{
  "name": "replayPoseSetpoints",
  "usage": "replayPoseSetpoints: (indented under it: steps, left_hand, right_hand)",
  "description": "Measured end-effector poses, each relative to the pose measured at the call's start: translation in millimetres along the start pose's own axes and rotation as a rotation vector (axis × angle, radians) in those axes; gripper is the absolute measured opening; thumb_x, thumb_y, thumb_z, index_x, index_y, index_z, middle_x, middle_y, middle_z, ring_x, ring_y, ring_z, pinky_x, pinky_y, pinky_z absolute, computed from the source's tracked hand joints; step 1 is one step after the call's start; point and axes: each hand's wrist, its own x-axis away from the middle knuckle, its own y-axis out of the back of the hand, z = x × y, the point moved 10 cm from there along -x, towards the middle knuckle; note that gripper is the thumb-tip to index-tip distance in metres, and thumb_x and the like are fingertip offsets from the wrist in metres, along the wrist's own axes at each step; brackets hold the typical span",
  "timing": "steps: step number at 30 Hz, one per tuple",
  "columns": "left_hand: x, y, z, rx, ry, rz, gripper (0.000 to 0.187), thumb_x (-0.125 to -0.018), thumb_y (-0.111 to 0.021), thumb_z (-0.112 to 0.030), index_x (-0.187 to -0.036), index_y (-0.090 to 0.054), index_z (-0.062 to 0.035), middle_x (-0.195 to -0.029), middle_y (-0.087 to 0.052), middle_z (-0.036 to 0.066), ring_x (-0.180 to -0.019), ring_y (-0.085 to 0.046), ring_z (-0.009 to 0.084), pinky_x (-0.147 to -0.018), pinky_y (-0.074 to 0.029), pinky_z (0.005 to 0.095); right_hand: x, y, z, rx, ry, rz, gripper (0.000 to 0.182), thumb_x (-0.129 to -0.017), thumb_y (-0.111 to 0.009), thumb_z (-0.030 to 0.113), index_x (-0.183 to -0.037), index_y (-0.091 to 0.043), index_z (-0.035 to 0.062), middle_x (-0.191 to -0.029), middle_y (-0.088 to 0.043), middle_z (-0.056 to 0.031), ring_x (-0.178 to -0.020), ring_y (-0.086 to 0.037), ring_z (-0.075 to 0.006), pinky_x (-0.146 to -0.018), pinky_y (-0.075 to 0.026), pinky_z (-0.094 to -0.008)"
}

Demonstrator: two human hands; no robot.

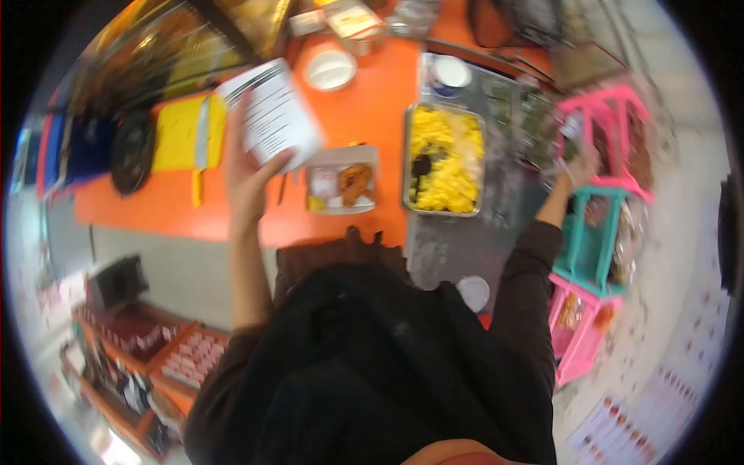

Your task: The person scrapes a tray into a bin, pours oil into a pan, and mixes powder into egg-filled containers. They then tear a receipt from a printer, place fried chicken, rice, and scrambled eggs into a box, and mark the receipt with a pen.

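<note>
My left hand point(252, 174) holds a white printed box or card point(275, 112) above the orange counter, its fingers closed round the lower left edge. Just right of it, an open white box point(343, 180) with a brown fried piece point(356, 184) inside lies on the counter. A metal tray of yellow food point(446, 159) with a dark utensil in it stands further right. My right hand point(580, 164) reaches to the far right, beside a pink basket point(639, 101) and a tray of green leaves point(539, 120). Its fingers are blurred, near some clear plastic.
A knife point(202, 147) lies on a yellow cutting board point(174, 133) at the left. A white bowl point(330, 70) stands at the back, a white cup point(451, 74) behind the metal tray. Teal point(593, 240) and lower pink point(581, 341) baskets line the right edge.
</note>
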Motion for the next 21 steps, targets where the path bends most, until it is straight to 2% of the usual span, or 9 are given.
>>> replayPoseSetpoints:
  steps: [1, 5, 7, 12, 16, 17, 18, 19, 21]
  left_hand:
    - [8.7, 7.4, -0.9, 0.021, -0.006, -0.028, 0.093, -0.063, -0.068, 0.014, -0.144, -0.028, -0.0054, -0.146, -0.031, 0.011, -0.130, -0.036, 0.0240, -0.105, -0.037, 0.0382]
    - [33.3, 27.7, 1.0, 0.058, 0.019, -0.072, 0.091, -0.063, -0.065, 0.017, -0.144, -0.027, -0.0028, -0.147, -0.029, 0.011, -0.132, -0.033, 0.0237, -0.106, -0.035, 0.0374]
    - [44.0, 44.8, 2.1, 0.052, 0.055, -0.130, 0.090, -0.064, -0.063, 0.019, -0.143, -0.027, -0.0020, -0.146, -0.030, 0.011, -0.132, -0.033, 0.0224, -0.107, -0.034, 0.0363]
    - [49.3, 61.3, 3.8, 0.082, 0.077, -0.179, 0.089, -0.065, -0.063, 0.020, -0.144, -0.027, -0.0029, -0.147, -0.030, 0.011, -0.131, -0.035, 0.0211, -0.106, -0.034, 0.0346]
    - [52.8, 65.3, -2.3, 0.101, 0.008, -0.170, 0.091, -0.065, -0.065, 0.018, -0.144, -0.027, -0.0060, -0.146, -0.030, 0.011, -0.131, -0.036, 0.0209, -0.105, -0.036, 0.0341]
    - [53.1, 62.7, 0.9, 0.142, 0.053, -0.170, 0.092, -0.064, -0.067, 0.016, -0.145, -0.027, -0.0065, -0.146, -0.030, 0.011, -0.132, -0.033, 0.0210, -0.107, -0.032, 0.0351]
    - [53.4, 64.6, 0.6, 0.134, 0.049, -0.163, 0.092, -0.064, -0.067, 0.016, -0.145, -0.027, -0.0065, -0.146, -0.030, 0.011, -0.132, -0.033, 0.0210, -0.107, -0.032, 0.0351]
    - [53.8, 64.0, 2.2, 0.089, 0.038, -0.167, 0.093, -0.064, -0.067, 0.016, -0.145, -0.027, -0.0059, -0.146, -0.030, 0.011, -0.133, -0.031, 0.0213, -0.108, -0.029, 0.0359]
    - [47.4, 54.6, 3.7, -0.013, 0.000, -0.137, 0.093, -0.063, -0.067, 0.013, -0.144, -0.027, -0.0038, -0.148, -0.027, 0.011, -0.136, -0.027, 0.0232, -0.112, -0.022, 0.0376]
  right_hand:
    - [-2.4, -5.0, -32.5, -0.263, -0.032, -0.038, 0.019, -0.083, -0.058, 0.008, -0.097, -0.070, 0.0020, -0.097, -0.067, -0.0125, -0.094, -0.061, -0.0285, -0.090, -0.044, -0.0391]
    - [-9.6, 26.4, -13.5, -0.205, -0.063, -0.245, 0.027, -0.085, -0.055, 0.004, -0.110, -0.065, 0.0020, -0.119, -0.060, -0.0146, -0.109, -0.056, -0.0276, -0.099, -0.040, -0.0349]
    - [-5.0, -5.6, -38.1, -1.263, -0.541, -0.324, 0.036, -0.084, -0.054, 0.002, -0.120, -0.059, 0.0029, -0.126, -0.054, -0.0172, -0.114, -0.053, -0.0277, -0.099, -0.041, -0.0375]
    - [-4.6, 7.8, -1.5, -0.644, -0.472, -0.196, 0.034, -0.084, -0.057, 0.013, -0.115, -0.057, -0.0008, -0.114, -0.060, -0.0155, -0.095, -0.062, -0.0274, -0.084, -0.051, -0.0404]
    - [65.2, -74.3, 157.5, -0.980, -1.163, 0.513, 0.021, -0.083, -0.060, 0.012, -0.101, -0.063, 0.0020, -0.086, -0.065, -0.0076, -0.084, -0.063, -0.0185, -0.072, -0.051, -0.0310]
    - [95.7, -96.7, 204.8, -0.951, -0.859, 0.892, 0.019, -0.085, -0.059, 0.018, -0.095, -0.063, 0.0024, -0.081, -0.065, -0.0084, -0.076, -0.063, -0.0187, -0.070, -0.052, -0.0320]
    - [142.3, -93.3, 252.7, -0.760, -1.017, 1.025, 0.024, -0.088, -0.056, 0.024, -0.095, -0.063, 0.0018, -0.084, -0.066, -0.0094, -0.076, -0.064, -0.0188, -0.069, -0.053, -0.0309]
    - [192.1, -102.9, 307.8, -1.182, -0.925, 1.282, 0.030, -0.092, -0.050, 0.027, -0.098, -0.063, 0.0004, -0.086, -0.067, -0.0110, -0.079, -0.066, -0.0200, -0.070, -0.053, -0.0306]
    - [249.3, -107.5, 396.5, -1.233, -0.502, 1.430, 0.030, -0.096, -0.044, 0.020, -0.097, -0.064, -0.0025, -0.094, -0.068, -0.0126, -0.087, -0.066, -0.0203, -0.076, -0.054, -0.0307]
